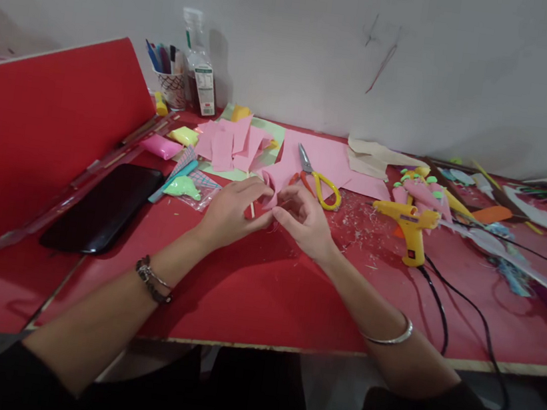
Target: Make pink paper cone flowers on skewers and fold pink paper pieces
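Note:
A small curled strip of pink paper is pinched between both hands over the red table. My left hand has its fingers closed on the strip's left side, and a thin pale stick shows beside its fingers. From the right, my right hand meets it with thumb and fingertips at the strip's other edge. Just behind the right hand, scissors with yellow and orange handles lie partly spread on pink sheets. Several cut pink pieces are piled behind the left hand.
A black phone-like object lies at left beside a red board. A yellow glue gun with a black cable sits at right. A glass bottle and pen cup stand against the wall.

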`<act>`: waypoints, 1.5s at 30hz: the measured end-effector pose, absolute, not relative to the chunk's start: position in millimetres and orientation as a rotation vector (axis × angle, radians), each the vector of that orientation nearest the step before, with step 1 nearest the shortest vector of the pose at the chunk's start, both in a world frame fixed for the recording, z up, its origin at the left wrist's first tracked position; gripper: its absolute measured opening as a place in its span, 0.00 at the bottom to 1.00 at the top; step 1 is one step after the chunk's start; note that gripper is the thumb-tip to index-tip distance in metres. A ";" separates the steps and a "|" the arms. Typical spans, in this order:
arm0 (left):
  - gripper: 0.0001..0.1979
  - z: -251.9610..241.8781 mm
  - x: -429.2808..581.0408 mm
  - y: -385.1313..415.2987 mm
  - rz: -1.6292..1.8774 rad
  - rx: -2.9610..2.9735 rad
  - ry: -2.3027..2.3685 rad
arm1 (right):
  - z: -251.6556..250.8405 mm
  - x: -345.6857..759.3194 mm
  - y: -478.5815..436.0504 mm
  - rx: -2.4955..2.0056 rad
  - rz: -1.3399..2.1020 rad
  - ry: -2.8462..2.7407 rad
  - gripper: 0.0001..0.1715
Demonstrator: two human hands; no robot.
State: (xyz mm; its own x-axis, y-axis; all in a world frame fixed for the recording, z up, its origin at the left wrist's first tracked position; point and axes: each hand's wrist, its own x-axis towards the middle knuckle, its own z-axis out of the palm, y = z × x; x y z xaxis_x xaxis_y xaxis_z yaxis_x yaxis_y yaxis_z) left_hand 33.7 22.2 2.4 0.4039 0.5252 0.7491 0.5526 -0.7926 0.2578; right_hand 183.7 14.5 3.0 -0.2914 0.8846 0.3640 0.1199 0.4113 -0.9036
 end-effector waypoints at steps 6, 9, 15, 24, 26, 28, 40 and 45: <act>0.06 0.2 33.0 24.0 -1.315 -2.566 -0.982 | 2.5 183.5 15.3 -0.870 0.977 -1.705 0.10; 0.07 -0.3 31.7 24.2 -1.252 -2.569 -0.965 | 2.2 183.5 15.4 -0.885 0.972 -1.719 0.11; 0.09 -0.6 31.8 23.2 -1.248 -2.598 -0.942 | 2.8 183.7 15.6 -0.903 0.918 -1.729 0.08; 0.08 2.1 33.4 20.5 -1.252 -2.632 -0.914 | 5.7 183.2 12.2 -0.953 0.901 -1.775 0.11; 0.08 2.4 34.0 20.4 -1.263 -2.641 -0.933 | 5.6 183.4 12.7 -0.964 0.871 -1.756 0.09; 0.08 2.5 34.5 20.7 -1.331 -2.637 -0.948 | 5.5 184.0 14.0 -0.986 0.830 -1.714 0.06; 0.10 0.3 33.4 22.8 -1.329 -2.532 -1.156 | 6.9 185.6 15.8 -1.034 0.747 -1.558 0.06; 0.11 -0.1 32.5 23.9 -1.375 -2.567 -1.294 | 9.4 183.7 8.6 -0.998 0.457 -1.851 0.05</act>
State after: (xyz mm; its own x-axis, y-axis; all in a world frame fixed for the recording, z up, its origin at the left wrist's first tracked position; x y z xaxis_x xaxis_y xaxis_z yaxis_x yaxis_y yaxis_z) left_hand 32.5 23.9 -0.1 0.2980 0.6736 0.6764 0.6345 -0.6691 0.3868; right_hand 183.7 8.6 9.4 -0.2161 0.7951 0.5666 0.4405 0.5973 -0.6702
